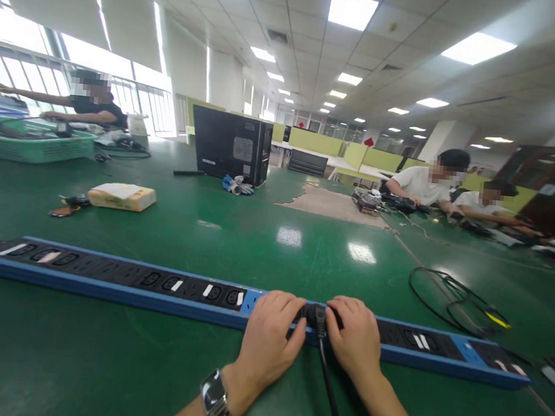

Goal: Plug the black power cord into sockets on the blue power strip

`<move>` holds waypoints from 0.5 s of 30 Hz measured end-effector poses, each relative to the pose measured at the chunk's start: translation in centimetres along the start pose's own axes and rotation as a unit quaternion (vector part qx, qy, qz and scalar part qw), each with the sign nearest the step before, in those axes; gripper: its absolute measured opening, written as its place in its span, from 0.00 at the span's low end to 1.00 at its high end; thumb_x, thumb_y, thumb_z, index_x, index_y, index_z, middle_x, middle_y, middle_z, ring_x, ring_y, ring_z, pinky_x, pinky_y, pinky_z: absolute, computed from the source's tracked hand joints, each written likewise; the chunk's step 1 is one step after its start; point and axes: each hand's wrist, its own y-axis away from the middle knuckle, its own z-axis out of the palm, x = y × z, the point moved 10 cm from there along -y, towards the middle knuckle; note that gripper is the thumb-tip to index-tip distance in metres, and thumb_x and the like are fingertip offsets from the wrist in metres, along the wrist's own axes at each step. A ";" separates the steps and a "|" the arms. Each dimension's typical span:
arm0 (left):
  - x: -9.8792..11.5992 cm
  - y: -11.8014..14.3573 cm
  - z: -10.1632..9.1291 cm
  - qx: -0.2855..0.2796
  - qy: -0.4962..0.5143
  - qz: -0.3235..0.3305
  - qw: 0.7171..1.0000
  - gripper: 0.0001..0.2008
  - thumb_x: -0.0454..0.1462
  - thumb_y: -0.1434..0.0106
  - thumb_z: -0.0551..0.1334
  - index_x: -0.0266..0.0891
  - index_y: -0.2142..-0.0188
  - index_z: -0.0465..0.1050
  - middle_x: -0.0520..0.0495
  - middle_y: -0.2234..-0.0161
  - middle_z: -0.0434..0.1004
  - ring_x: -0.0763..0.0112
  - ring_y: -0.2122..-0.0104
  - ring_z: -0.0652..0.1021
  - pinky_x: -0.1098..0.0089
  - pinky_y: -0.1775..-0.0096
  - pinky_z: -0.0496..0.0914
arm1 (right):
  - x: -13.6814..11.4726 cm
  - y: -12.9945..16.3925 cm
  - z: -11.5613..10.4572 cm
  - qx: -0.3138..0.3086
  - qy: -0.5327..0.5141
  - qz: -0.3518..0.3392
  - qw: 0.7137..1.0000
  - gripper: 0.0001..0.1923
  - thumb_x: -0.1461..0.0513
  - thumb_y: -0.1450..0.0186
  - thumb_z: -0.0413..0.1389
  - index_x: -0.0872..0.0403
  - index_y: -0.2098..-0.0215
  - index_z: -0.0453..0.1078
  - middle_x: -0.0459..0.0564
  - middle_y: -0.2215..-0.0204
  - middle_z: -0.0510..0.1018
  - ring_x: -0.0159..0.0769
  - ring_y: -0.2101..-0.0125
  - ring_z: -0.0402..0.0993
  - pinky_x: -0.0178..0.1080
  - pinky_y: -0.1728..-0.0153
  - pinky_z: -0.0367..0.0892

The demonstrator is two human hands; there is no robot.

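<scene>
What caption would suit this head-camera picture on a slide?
Both hands, left and right, press a black plug into a long blue power strip on a green table.
</scene>
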 end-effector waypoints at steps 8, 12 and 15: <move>0.8 2.2 5.0 -0.149 0.279 -0.138 0.939 0.23 0.39 0.35 0.55 0.45 0.40 0.58 0.52 0.67 0.74 0.75 0.77 0.73 0.73 0.73 0.66 | 0.6 -0.1 0.9 -0.019 -0.011 0.009 1.000 0.14 0.59 0.33 0.48 0.54 0.59 0.75 0.51 0.60 0.80 0.39 0.57 0.73 0.40 0.51 0.58; 0.3 2.4 7.3 -0.168 0.389 -0.202 0.883 0.24 0.42 0.36 0.57 0.42 0.41 0.60 0.49 0.66 0.73 0.76 0.78 0.71 0.75 0.78 0.64 | 0.8 -0.1 1.0 -0.027 -0.012 0.025 0.999 0.14 0.60 0.33 0.48 0.53 0.59 0.75 0.50 0.59 0.80 0.38 0.56 0.73 0.40 0.52 0.58; -0.3 2.2 7.9 -0.154 0.436 -0.226 0.858 0.25 0.42 0.38 0.58 0.40 0.42 0.62 0.46 0.63 0.73 0.75 0.75 0.73 0.76 0.79 0.65 | 0.7 -0.1 0.9 -0.031 -0.016 0.028 0.999 0.14 0.60 0.33 0.47 0.53 0.59 0.75 0.50 0.59 0.80 0.38 0.57 0.72 0.39 0.52 0.58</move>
